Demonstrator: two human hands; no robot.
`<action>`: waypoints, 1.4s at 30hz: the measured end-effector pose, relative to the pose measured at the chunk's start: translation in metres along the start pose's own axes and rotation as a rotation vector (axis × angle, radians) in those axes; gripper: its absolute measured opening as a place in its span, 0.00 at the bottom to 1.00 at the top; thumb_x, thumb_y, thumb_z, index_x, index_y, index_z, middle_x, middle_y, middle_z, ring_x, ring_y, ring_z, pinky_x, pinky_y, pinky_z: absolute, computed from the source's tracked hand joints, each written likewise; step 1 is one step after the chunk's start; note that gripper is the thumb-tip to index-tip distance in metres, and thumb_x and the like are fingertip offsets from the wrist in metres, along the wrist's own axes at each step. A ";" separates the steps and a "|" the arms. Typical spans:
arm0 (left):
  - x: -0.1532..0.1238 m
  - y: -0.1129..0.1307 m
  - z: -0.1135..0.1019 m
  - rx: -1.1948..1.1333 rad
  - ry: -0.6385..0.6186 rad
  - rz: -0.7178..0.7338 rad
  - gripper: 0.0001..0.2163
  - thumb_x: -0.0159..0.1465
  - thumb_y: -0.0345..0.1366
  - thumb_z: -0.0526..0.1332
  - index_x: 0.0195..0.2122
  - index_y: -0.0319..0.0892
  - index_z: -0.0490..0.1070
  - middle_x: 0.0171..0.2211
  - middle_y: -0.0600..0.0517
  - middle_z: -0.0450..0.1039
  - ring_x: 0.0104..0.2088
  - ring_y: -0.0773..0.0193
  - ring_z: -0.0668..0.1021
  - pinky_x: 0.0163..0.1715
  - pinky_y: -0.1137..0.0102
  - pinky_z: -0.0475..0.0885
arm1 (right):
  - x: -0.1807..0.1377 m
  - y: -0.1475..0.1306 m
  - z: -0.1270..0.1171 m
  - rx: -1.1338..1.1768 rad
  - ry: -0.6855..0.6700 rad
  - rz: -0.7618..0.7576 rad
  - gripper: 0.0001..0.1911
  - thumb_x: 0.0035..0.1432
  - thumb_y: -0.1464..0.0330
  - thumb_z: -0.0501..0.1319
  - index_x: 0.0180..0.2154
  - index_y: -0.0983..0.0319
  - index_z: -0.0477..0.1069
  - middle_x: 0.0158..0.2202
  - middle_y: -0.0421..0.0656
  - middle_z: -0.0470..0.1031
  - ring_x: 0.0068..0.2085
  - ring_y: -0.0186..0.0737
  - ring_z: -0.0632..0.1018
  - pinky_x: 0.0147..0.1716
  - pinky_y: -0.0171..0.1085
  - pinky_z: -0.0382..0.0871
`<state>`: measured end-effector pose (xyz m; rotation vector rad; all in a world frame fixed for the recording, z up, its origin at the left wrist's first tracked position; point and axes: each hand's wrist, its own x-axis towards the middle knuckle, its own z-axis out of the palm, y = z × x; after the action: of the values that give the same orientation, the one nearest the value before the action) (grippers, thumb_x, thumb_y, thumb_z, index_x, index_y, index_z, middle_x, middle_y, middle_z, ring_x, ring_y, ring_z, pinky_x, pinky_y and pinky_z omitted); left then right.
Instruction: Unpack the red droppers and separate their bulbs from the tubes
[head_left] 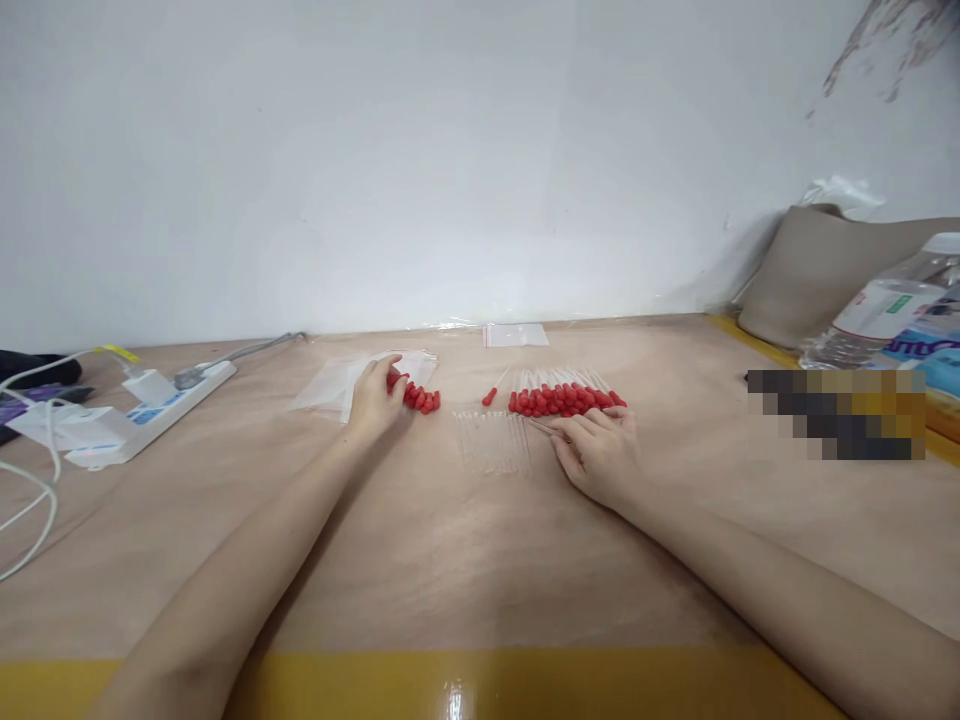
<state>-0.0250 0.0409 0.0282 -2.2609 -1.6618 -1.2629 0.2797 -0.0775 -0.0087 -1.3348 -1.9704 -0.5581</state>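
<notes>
- Wooden table [450, 580] against a white wall.
- Left hand [373, 398], fingers curled, pinches among the loose red bulbs [421, 400].
- Right hand [600, 452] pinches a tube [541, 427] just beside the capped droppers [566, 398].
- Likely step: picking a bulb. Capping calls for meeting the tube end squarely.

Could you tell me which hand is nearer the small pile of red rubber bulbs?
Left: the left hand touches the red rubber bulbs; the right hand lies well right, beside clear glass tubes.
</notes>
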 end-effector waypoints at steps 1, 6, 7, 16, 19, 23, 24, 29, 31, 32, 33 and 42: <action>0.002 -0.002 0.003 0.007 -0.005 -0.003 0.14 0.57 0.32 0.55 0.45 0.44 0.67 0.32 0.51 0.69 0.34 0.61 0.72 0.39 0.64 0.68 | 0.000 0.000 0.001 0.009 0.000 0.001 0.08 0.55 0.70 0.53 0.32 0.60 0.71 0.26 0.39 0.74 0.31 0.34 0.69 0.44 0.42 0.49; 0.006 -0.011 0.013 0.114 -0.064 0.023 0.10 0.57 0.37 0.57 0.38 0.42 0.72 0.32 0.49 0.75 0.35 0.58 0.75 0.43 0.60 0.66 | -0.002 -0.003 0.003 0.070 -0.020 -0.029 0.08 0.56 0.70 0.54 0.30 0.60 0.71 0.25 0.39 0.74 0.31 0.34 0.69 0.45 0.42 0.48; 0.005 -0.013 0.014 0.130 -0.073 0.043 0.09 0.58 0.38 0.56 0.36 0.42 0.73 0.32 0.49 0.75 0.36 0.58 0.75 0.46 0.59 0.64 | -0.002 -0.004 0.003 0.086 -0.031 -0.040 0.08 0.56 0.70 0.54 0.30 0.60 0.71 0.26 0.39 0.74 0.32 0.34 0.70 0.46 0.43 0.48; 0.000 -0.007 0.011 0.187 -0.149 0.071 0.15 0.63 0.40 0.48 0.33 0.43 0.74 0.31 0.52 0.77 0.34 0.63 0.76 0.52 0.61 0.58 | 0.001 -0.009 -0.011 0.212 -0.221 -0.163 0.13 0.56 0.61 0.55 0.41 0.58 0.71 0.33 0.42 0.74 0.38 0.38 0.69 0.47 0.46 0.48; 0.000 -0.002 0.010 0.206 -0.086 0.066 0.15 0.61 0.41 0.50 0.43 0.40 0.71 0.36 0.48 0.76 0.39 0.59 0.75 0.51 0.60 0.59 | 0.001 -0.008 -0.014 0.215 -0.277 -0.193 0.16 0.55 0.59 0.56 0.44 0.58 0.70 0.35 0.43 0.74 0.39 0.39 0.69 0.47 0.46 0.48; -0.002 0.018 0.012 0.200 -0.053 0.184 0.13 0.59 0.39 0.53 0.41 0.40 0.72 0.37 0.47 0.75 0.40 0.57 0.74 0.46 0.63 0.63 | -0.002 -0.006 -0.013 0.225 -0.332 -0.211 0.18 0.57 0.60 0.55 0.47 0.58 0.67 0.37 0.44 0.72 0.41 0.39 0.68 0.44 0.43 0.53; -0.004 0.025 0.013 0.184 -0.071 0.210 0.13 0.59 0.39 0.54 0.40 0.40 0.72 0.37 0.47 0.75 0.40 0.57 0.74 0.45 0.63 0.64 | -0.002 -0.006 -0.012 0.220 -0.342 -0.216 0.18 0.57 0.60 0.55 0.48 0.58 0.67 0.38 0.44 0.72 0.41 0.39 0.68 0.43 0.42 0.54; -0.006 0.065 0.027 0.131 -0.263 0.273 0.14 0.58 0.38 0.55 0.45 0.41 0.68 0.35 0.50 0.75 0.38 0.59 0.75 0.42 0.64 0.65 | -0.005 -0.006 -0.010 0.128 -0.364 -0.254 0.19 0.59 0.61 0.53 0.51 0.60 0.64 0.39 0.46 0.71 0.42 0.41 0.68 0.42 0.42 0.55; -0.003 0.077 0.033 0.157 -0.361 0.262 0.15 0.58 0.39 0.56 0.45 0.41 0.68 0.35 0.50 0.75 0.38 0.58 0.75 0.42 0.64 0.65 | -0.005 -0.006 -0.010 0.079 -0.356 -0.287 0.20 0.59 0.61 0.53 0.51 0.61 0.63 0.39 0.46 0.70 0.42 0.41 0.67 0.43 0.44 0.54; -0.002 0.081 0.037 0.172 -0.398 0.251 0.15 0.58 0.40 0.56 0.45 0.41 0.69 0.35 0.50 0.76 0.38 0.58 0.75 0.42 0.65 0.65 | -0.005 -0.007 -0.010 0.054 -0.348 -0.305 0.20 0.59 0.62 0.53 0.51 0.62 0.63 0.39 0.47 0.70 0.41 0.42 0.67 0.44 0.44 0.54; 0.000 0.085 0.040 0.186 -0.425 0.238 0.15 0.58 0.41 0.56 0.44 0.42 0.69 0.35 0.49 0.76 0.38 0.58 0.76 0.43 0.65 0.64 | -0.005 -0.008 -0.011 0.030 -0.341 -0.323 0.20 0.58 0.62 0.53 0.51 0.62 0.63 0.38 0.47 0.70 0.41 0.42 0.67 0.45 0.45 0.54; 0.003 0.094 0.064 0.231 -0.413 0.172 0.10 0.56 0.41 0.58 0.34 0.42 0.73 0.29 0.49 0.77 0.36 0.56 0.76 0.42 0.62 0.63 | -0.001 -0.014 -0.014 -0.075 -0.367 -0.390 0.19 0.60 0.64 0.50 0.50 0.66 0.63 0.40 0.49 0.69 0.41 0.44 0.66 0.47 0.49 0.52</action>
<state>0.0886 0.0353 0.0251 -2.5655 -1.5748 -0.5611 0.2714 -0.0923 0.0005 -1.1618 -2.5635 -0.6025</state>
